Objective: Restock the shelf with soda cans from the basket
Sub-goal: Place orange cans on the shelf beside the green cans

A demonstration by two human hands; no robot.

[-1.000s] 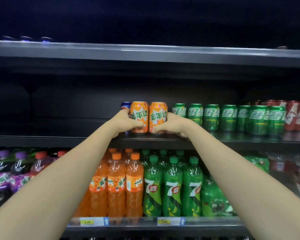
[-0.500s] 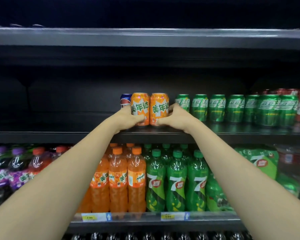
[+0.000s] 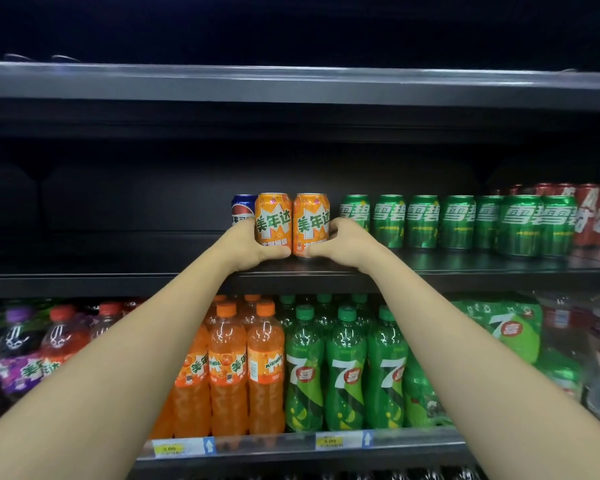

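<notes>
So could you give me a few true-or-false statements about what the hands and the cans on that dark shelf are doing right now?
1. Each hand grips one orange soda can: the left hand the left orange can, the right hand the right orange can. True.
2. The two orange cans are lying on their sides. False: both are upright.
3. A blue soda can stands just left of the orange pair. True.
4. The row of green soda cans stands left of the hands. False: it stands to their right.
5. The orange plastic bottles are on the shelf above the cans. False: they are on the shelf below.
</notes>
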